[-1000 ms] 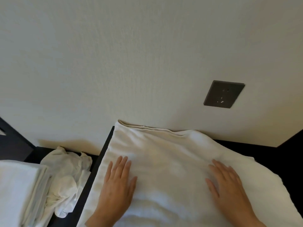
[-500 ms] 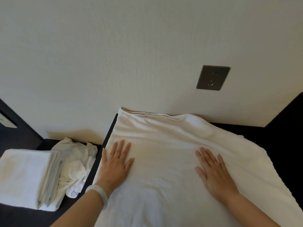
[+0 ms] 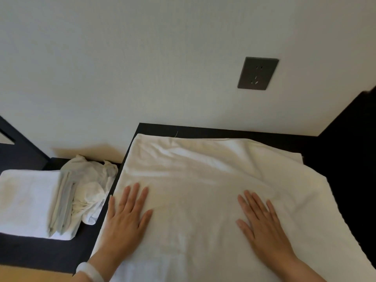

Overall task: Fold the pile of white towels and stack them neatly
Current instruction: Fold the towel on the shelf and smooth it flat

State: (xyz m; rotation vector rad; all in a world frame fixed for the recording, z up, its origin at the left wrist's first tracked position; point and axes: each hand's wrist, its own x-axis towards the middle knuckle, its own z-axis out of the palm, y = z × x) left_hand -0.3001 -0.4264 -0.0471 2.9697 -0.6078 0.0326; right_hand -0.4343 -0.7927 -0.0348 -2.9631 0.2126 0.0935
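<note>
On the dark worktop (image 3: 223, 130) below a grey wall socket (image 3: 258, 73), a white towel (image 3: 203, 180) lies spread; left hand (image 3: 126, 216) and right hand (image 3: 262, 222) press flat on it, fingers splayed. Left of the towel sit a folded stack (image 3: 28, 200) and crumpled cloth (image 3: 91, 184)

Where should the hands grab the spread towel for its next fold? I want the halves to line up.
Probably the towel's two far corners by the wall. That edge lies straight and exposed on the dark table. The left hand and right hand lie flat on it; reach forward, pinch each corner from above, draw them toward you.
</note>
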